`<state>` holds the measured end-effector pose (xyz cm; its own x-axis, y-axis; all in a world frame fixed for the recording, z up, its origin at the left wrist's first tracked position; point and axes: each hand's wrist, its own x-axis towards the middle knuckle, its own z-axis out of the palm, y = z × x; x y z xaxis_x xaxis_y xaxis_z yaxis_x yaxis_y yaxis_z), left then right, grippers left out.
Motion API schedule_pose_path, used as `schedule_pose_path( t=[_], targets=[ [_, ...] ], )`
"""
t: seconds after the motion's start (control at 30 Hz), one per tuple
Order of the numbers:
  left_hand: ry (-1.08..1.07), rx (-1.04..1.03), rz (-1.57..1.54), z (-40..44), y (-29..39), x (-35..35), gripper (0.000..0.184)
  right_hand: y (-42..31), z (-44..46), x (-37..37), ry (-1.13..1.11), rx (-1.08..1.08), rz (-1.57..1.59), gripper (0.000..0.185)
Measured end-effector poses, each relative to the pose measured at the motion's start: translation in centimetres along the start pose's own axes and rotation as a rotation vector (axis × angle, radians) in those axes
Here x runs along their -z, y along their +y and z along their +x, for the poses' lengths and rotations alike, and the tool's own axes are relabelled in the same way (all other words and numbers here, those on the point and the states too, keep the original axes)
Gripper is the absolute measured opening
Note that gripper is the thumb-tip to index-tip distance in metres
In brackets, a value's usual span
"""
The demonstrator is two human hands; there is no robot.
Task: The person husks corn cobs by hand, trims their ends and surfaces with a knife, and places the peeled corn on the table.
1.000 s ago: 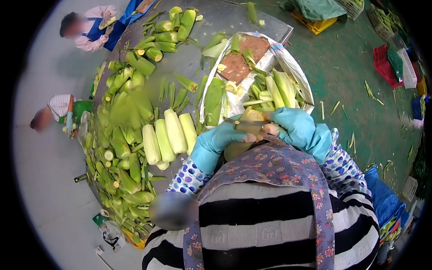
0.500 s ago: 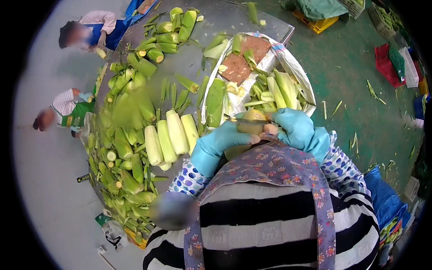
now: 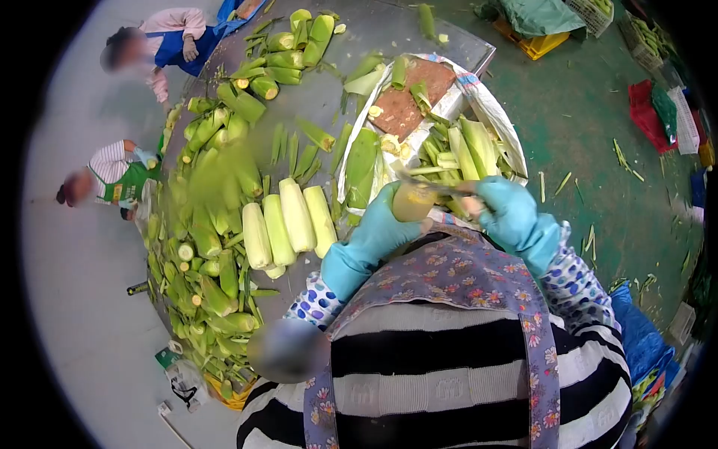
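Note:
In a blue glove, my left hand [image 3: 381, 228] is wrapped round a pale yellow corn cob [image 3: 413, 202] close to my apron. My right hand [image 3: 512, 217], also gloved, is closed on a knife [image 3: 441, 187] whose blade lies across the cob's upper end. Just beyond both hands is a white sack [image 3: 514, 142] with its mouth open, holding green husks [image 3: 479, 148] and a reddish-brown board [image 3: 413, 97]. Several peeled cobs [image 3: 296, 215] lie side by side on the metal table [image 3: 329, 97], left of my left hand.
Unpeeled corn [image 3: 217, 292] is heaped along the table's left side, with more corn [image 3: 284, 58] at the far end. Two people stand past the left edge. On the green floor at the right are a yellow crate [image 3: 535, 46], a red bag [image 3: 649, 120] and husk scraps.
My right hand and the knife have moved slightly right, and the blade shows more plainly over the cob. My left hand has tilted the cob more upright. The people at the left have shifted their arms.

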<state>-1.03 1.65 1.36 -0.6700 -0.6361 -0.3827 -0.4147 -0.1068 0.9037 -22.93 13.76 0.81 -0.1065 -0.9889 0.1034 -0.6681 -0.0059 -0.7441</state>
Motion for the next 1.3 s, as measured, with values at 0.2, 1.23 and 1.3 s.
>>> schedule_pose_path(
  t=[0.2,1.23,1.3],
  targets=[
    [0.016,-0.087,0.119,0.5,-1.1,-0.5,0.064,-1.4,1.4,-1.7,-0.038,0.115,-0.110,0.028],
    [0.553,-0.190,0.177,-7.4,1.1,14.4,0.057,6.8,-3.5,-3.0,-0.051,-0.155,-0.164,0.032],
    [0.708,-0.018,0.472,-8.3,-1.9,19.0,0.053,7.7,-3.8,-3.2,-0.115,-0.314,-0.228,0.031]
  ],
)
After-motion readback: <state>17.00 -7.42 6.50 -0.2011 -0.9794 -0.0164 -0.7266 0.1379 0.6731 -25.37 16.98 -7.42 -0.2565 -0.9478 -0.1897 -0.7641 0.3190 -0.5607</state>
